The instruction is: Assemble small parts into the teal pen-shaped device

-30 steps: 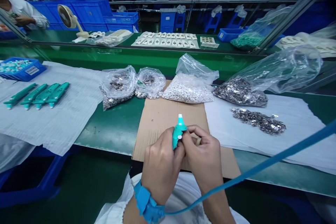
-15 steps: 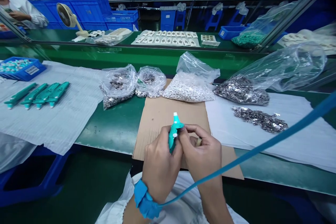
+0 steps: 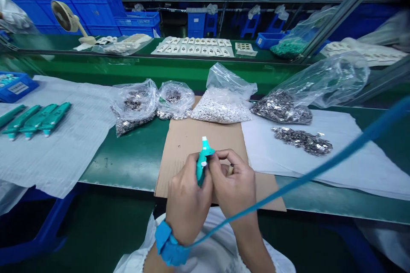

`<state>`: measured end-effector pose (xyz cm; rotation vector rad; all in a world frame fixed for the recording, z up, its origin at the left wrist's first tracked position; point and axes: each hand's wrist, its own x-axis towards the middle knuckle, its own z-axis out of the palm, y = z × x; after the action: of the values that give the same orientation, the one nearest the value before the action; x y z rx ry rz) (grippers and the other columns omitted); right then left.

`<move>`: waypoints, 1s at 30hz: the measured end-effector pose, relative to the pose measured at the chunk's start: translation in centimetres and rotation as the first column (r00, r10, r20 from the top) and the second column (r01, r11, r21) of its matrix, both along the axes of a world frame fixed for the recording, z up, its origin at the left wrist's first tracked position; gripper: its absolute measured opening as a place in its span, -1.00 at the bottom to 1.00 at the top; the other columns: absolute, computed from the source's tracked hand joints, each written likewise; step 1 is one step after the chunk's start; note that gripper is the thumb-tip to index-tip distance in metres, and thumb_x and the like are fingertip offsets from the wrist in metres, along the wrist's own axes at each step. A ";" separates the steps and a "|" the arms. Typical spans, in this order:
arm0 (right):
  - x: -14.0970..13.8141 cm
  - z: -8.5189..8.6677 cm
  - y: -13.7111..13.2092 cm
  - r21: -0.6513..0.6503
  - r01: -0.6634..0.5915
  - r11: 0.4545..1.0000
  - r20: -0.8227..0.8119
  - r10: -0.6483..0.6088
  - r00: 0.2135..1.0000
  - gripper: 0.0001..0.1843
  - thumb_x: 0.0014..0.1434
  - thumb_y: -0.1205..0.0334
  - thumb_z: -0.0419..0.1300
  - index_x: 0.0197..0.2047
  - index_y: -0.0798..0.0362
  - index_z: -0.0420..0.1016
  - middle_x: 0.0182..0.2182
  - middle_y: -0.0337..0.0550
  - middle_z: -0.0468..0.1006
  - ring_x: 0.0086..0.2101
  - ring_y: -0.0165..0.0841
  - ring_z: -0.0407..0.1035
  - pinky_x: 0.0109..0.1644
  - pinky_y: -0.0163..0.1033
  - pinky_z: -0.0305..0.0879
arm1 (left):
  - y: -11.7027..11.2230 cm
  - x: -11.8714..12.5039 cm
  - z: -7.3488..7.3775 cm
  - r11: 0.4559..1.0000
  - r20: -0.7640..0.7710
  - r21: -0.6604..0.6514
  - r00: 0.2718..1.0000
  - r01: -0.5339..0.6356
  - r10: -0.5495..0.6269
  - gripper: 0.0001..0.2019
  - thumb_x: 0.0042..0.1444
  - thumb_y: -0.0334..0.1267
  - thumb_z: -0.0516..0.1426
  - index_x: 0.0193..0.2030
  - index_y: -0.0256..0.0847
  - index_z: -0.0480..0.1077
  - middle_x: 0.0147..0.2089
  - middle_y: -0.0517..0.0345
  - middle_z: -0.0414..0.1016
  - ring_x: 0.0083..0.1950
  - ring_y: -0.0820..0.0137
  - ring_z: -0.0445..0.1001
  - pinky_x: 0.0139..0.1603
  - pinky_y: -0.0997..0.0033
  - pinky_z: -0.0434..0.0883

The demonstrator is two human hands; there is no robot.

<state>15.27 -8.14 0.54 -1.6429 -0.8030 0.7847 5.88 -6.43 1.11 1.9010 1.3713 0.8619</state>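
Note:
My left hand is closed around a teal plastic housing, which stands tilted up with a white tip and a small white knob on its side. Beside it, my right hand pinches thumb and forefinger at the housing's collar; anything between those fingertips is hidden. The end of a tan stick-like thing pokes out of the curled fingers of that hand. Both hands are held above a brown cardboard sheet. Several similar teal housings lie in a row on white cloth at the left.
Clear bags of small metal parts and white pieces line the back of the bench. Loose metal parts lie on white sheeting at right. A blue strap runs from my left wrist across the right side. A blue bin sits far left.
The whole scene has shifted slightly left as the camera turned right. My hands keep almost the same hold on the teal housing.

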 end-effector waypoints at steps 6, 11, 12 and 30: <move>1.2 0.1 -0.1 0.012 -0.203 0.979 -0.399 0.191 0.897 -0.58 0.15 -0.11 0.27 -0.18 0.11 0.56 -0.69 -0.33 0.36 -0.69 -0.45 0.24 -0.63 -0.38 0.20 | 0.5 -0.6 0.6 0.969 0.178 -0.247 0.983 0.001 0.044 -0.84 0.33 -0.09 0.05 -0.11 -0.11 0.30 -0.37 0.26 0.47 -0.37 0.39 0.49 -0.36 0.51 0.37; 2.4 -0.3 -0.7 0.028 -0.281 0.959 -0.524 0.254 0.813 -0.59 0.09 -0.04 0.37 -0.15 0.11 0.59 -0.70 -0.33 0.42 -0.73 -0.48 0.25 -0.67 -0.39 0.20 | 0.3 -0.5 0.4 0.922 0.355 -0.362 0.935 0.135 0.003 -0.79 0.34 -0.09 0.03 0.00 -0.13 0.25 -0.36 0.26 0.43 -0.39 0.42 0.49 -0.34 0.51 0.44; 2.6 -0.3 -0.8 0.020 -0.274 0.962 -0.533 0.242 0.811 -0.60 0.07 -0.03 0.39 -0.17 0.11 0.59 -0.70 -0.34 0.42 -0.73 -0.49 0.24 -0.67 -0.40 0.20 | 0.2 -0.5 0.3 0.903 0.381 -0.397 0.924 0.166 -0.002 -0.78 0.35 -0.08 0.02 0.01 -0.12 0.25 -0.39 0.28 0.41 -0.44 0.43 0.47 -0.39 0.51 0.43; 2.1 -1.0 -0.5 -0.016 -0.221 0.975 -0.490 0.185 0.852 -0.57 0.06 -0.10 0.36 -0.18 0.09 0.59 -0.76 -0.37 0.35 -0.73 -0.43 0.27 -0.64 -0.35 0.27 | 0.4 -0.2 -0.1 0.865 0.422 -0.459 0.906 0.200 0.014 -0.74 0.36 -0.03 0.02 0.04 -0.11 0.25 -0.37 0.26 0.44 -0.40 0.46 0.47 -0.36 0.55 0.42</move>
<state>17.36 -8.61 -0.49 -1.3421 -0.5920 1.3299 5.71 -6.00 0.96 1.2862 1.0904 0.7215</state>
